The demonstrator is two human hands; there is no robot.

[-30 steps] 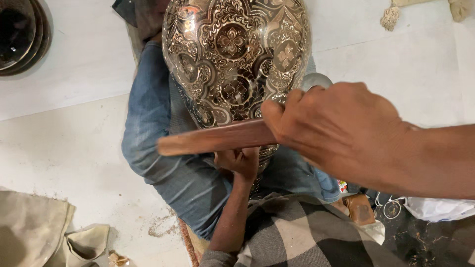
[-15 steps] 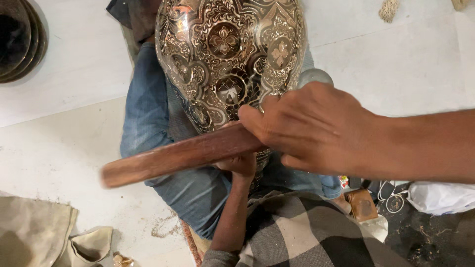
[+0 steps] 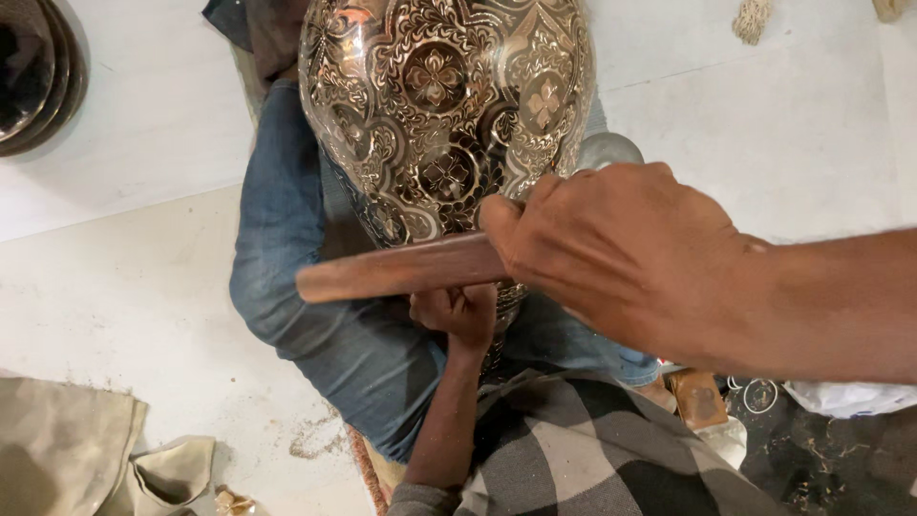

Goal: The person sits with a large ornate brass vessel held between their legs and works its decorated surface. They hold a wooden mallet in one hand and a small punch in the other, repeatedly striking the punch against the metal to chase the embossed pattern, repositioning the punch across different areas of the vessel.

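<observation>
right hand (image 3: 621,253) was wrapped tight round the near end of a brown wooden mallet (image 3: 396,270), which lay level and pointed left across the lower belly of the engraved metal vase (image 3: 444,115). left hand (image 3: 458,311) sat below it, fingers curled at the vase's narrow part; what it pinched, a small tool perhaps, was too hidden to tell. the vase rested centre of the scene on the person's lap, its wide body far, between blue denim legs (image 3: 287,258), over a pale floor (image 3: 124,287).

judgement on doing this step well: the vase ought to be braced firm between the legs, the lower hand kept steady, and the mallet blows kept short and square so the pattern was not marred.

no labels or signs could be made out. a white plastic bag (image 3: 845,397) lay at the near right, a small brown block (image 3: 695,397) just left of it. khaki cloth (image 3: 67,449) sat near left; dark stacked bowls (image 3: 33,72) far left.
</observation>
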